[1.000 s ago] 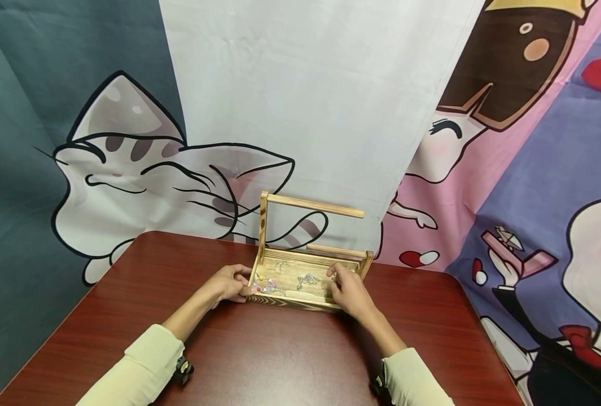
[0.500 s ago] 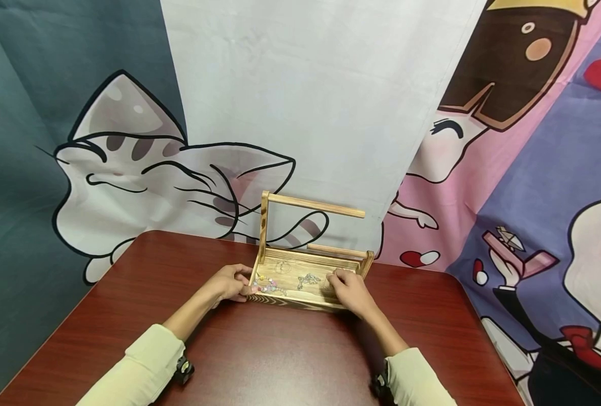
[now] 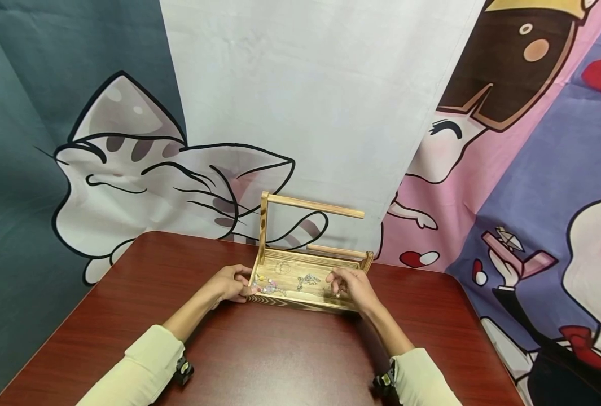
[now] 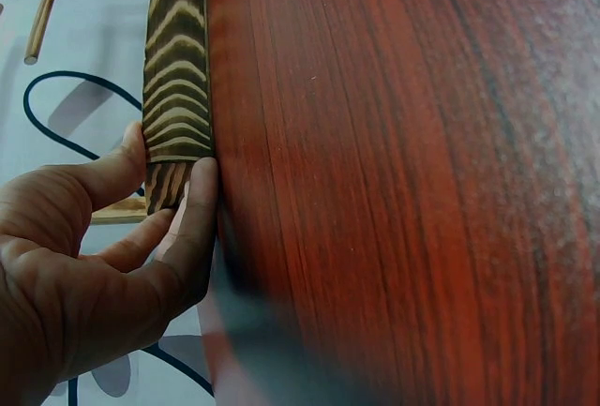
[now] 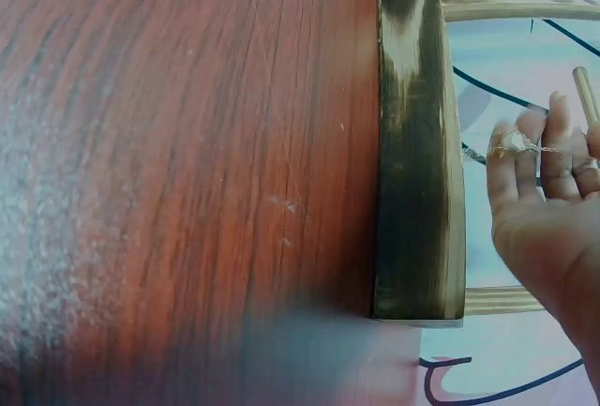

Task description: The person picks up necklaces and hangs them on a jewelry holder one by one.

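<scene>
A wooden jewelry stand (image 3: 295, 303) with a shallow tray base and two horizontal bars stands on the table. My left hand (image 3: 227, 285) holds the tray's left front corner; in the left wrist view the thumb presses one side and the fingers wrap the end. Over the tray's right part, my right hand (image 3: 353, 287) holds a thin silvery chain (image 5: 517, 143), which runs across the fingers in the right wrist view. Inside the tray lie a pastel beaded bracelet (image 3: 270, 287) at left, a silvery chain (image 3: 308, 280) mid-tray and a thin round bracelet (image 3: 282, 268) behind.
The upper bar (image 3: 315, 206) extends from a left post (image 3: 263, 225), with its right end free. A lower bar (image 3: 338, 251) runs along the back right. The reddish-brown table (image 3: 280, 355) meets a cartoon-printed cloth (image 3: 305, 101) behind the stand.
My right hand dips lower into the right part of the tray, then lifts and turns with the chain hanging at its fingers. The left hand keeps its place on the corner.
</scene>
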`<act>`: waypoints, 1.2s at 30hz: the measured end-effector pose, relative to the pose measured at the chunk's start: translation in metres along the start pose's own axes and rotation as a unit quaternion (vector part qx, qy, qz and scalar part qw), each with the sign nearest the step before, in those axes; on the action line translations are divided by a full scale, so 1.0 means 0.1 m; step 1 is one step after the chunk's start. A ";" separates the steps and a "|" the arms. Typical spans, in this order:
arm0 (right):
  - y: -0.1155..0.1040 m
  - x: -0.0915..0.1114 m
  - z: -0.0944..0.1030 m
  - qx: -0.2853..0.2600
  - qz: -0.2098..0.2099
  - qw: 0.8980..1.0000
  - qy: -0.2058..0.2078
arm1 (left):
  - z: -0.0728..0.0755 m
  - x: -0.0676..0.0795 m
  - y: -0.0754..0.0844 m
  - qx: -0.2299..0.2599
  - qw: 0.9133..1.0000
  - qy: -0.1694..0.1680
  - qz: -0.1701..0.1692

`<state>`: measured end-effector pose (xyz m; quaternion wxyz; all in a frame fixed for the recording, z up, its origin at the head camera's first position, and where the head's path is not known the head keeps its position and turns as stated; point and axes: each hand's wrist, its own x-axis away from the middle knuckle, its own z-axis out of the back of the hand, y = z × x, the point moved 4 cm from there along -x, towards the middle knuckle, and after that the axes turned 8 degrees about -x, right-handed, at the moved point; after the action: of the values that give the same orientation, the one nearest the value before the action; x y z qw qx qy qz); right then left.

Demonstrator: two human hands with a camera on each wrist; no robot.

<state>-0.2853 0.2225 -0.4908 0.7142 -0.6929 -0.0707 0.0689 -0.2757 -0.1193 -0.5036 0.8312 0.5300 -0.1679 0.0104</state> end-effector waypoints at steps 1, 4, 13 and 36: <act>0.00 0.00 0.00 -0.015 -0.003 1.000 -0.008 | 0.00 0.00 0.00 0.000 1.000 -0.001 0.001; 0.00 0.01 -0.03 -0.050 -0.010 0.998 -0.038 | 0.00 0.00 0.00 0.001 1.000 -0.001 0.003; -0.13 0.05 -0.11 -0.077 -0.008 0.991 -0.111 | 0.01 -0.01 0.01 -0.005 1.000 -0.005 0.005; -0.68 0.13 -0.02 -0.076 0.020 0.989 -0.125 | 0.06 -0.10 0.04 0.008 0.998 -0.055 0.019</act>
<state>-0.2716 0.2207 -0.4227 0.6437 -0.7323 -0.1504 0.1636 -0.2877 -0.1211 -0.5003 0.8162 0.5328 -0.2232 -0.0018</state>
